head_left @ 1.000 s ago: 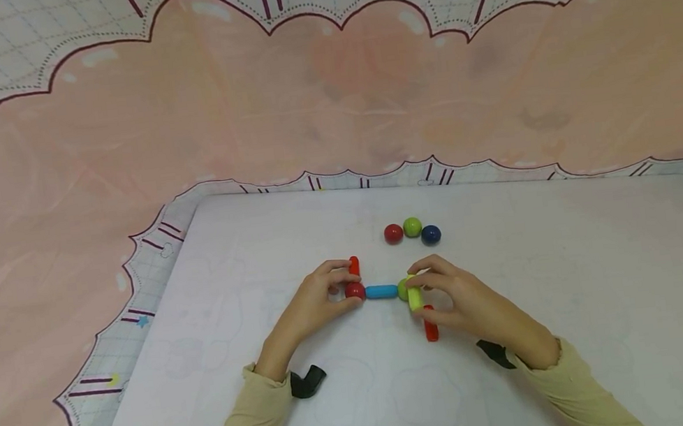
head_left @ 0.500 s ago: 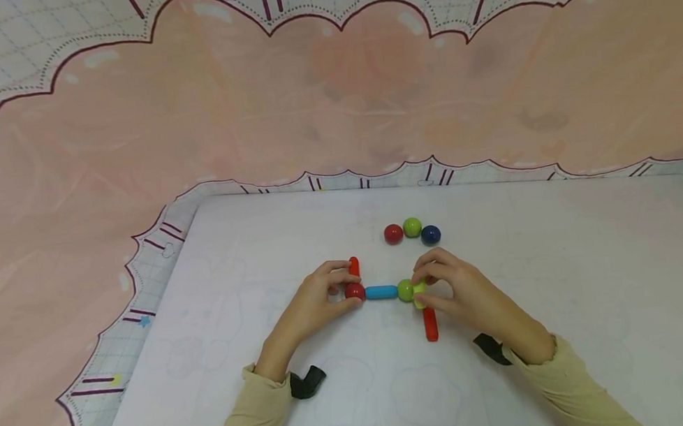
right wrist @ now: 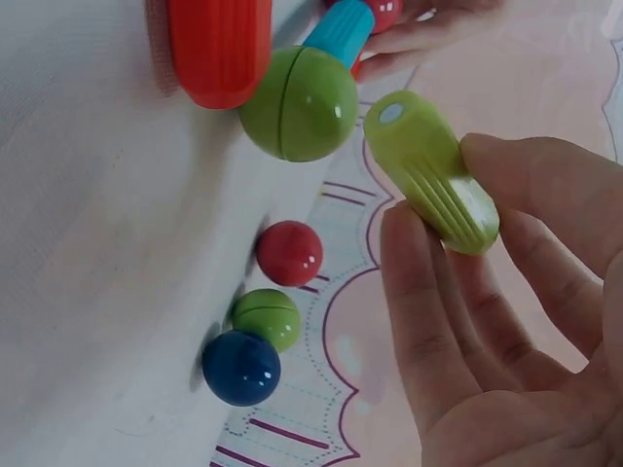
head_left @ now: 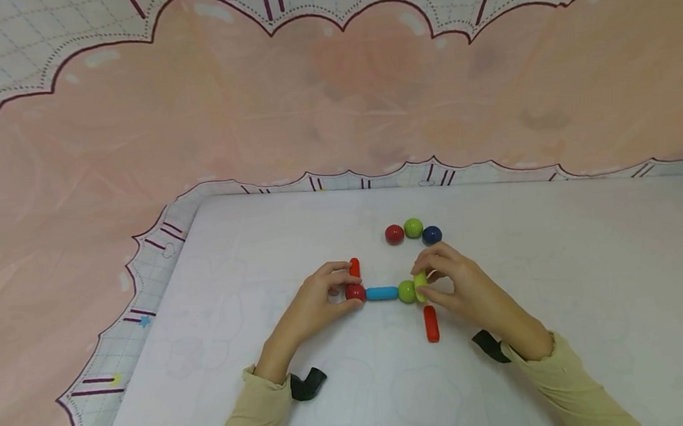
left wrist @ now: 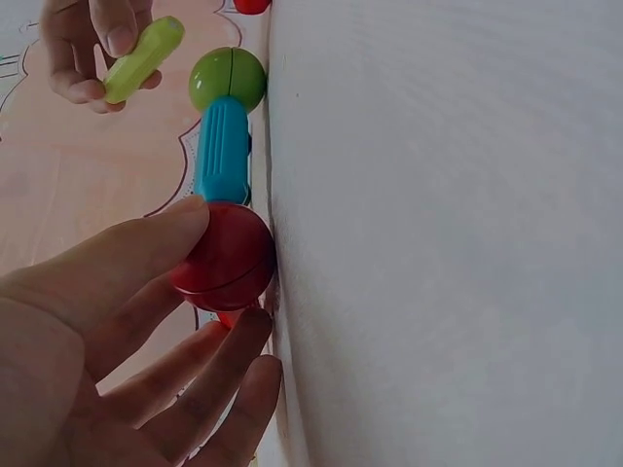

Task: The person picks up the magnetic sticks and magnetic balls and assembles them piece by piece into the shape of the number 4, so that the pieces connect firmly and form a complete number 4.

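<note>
My left hand (head_left: 314,304) grips a dark red ball (left wrist: 229,255) between thumb and fingers. From that ball a blue ribbed rod (head_left: 382,293) runs right to a green ball (head_left: 407,292), all three in a line. A red-orange rod (head_left: 354,266) points away from the red ball, partly hidden by my left fingers. Thumb and fingers of my right hand (head_left: 461,291) pinch a yellow-green rod (right wrist: 428,175), its pale round end showing. Both wrist views show this rod raised off the white tabletop, with a gap between it and the green ball.
A loose red rod (head_left: 431,324) lies just in front of my right hand. Behind the hands, a red ball (head_left: 394,234), a green ball (head_left: 413,228) and a navy ball (head_left: 432,234) sit close together on the white table (head_left: 577,284). A patterned cloth hangs behind.
My right hand has shifted slightly right and away from me with the yellow-green rod, uncovering more of the green ball and the loose red rod. My left hand stays in place.
</note>
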Demonstrator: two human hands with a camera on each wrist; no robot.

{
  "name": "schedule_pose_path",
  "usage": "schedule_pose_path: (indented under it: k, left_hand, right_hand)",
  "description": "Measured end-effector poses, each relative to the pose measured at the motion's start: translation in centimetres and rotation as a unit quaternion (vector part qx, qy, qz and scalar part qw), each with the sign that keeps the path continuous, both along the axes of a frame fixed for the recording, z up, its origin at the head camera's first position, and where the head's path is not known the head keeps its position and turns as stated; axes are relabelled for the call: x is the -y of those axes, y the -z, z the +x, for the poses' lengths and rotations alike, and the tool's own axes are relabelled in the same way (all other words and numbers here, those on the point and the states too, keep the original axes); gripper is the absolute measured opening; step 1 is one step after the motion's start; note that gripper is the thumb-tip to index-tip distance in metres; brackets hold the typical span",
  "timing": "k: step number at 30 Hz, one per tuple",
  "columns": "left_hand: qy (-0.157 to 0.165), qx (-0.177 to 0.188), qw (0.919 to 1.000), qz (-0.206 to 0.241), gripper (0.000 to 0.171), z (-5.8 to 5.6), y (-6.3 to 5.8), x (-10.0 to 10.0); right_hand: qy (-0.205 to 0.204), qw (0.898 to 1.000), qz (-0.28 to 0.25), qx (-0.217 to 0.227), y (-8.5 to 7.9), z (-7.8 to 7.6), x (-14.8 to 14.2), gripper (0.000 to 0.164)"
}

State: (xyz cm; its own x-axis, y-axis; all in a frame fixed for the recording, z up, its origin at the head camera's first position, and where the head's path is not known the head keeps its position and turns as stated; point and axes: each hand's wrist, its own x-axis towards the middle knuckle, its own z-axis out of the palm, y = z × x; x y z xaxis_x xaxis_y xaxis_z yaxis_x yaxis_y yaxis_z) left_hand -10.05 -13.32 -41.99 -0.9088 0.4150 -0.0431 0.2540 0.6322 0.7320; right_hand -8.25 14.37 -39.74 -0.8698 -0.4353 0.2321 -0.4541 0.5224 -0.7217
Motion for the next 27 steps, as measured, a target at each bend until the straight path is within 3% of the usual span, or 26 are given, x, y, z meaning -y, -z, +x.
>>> schedule_pose_path:
  k: [9,17,27]
  left_hand:
    - [0.0,0.002,1.0,0.005,0.031,0.1,0.0,0.1]
    - [0.007,-0.005,0.9999,0.01,0.031,0.1,0.1,0.1]
    - [0.006,-0.007,0.9999,0.012,0.032,0.0,0.2,0.0]
  right_hand:
    - [-0.001,1.0,-0.028,0.008,0.4,-0.5,-0.1,0.025]
    - [0.019,0.999,-0.02,0.021,0.3,-1.0,0.0,0.034]
    - [0.042,0.999,-0.021,0.007,0.9,-1.8,0.3,0.032]
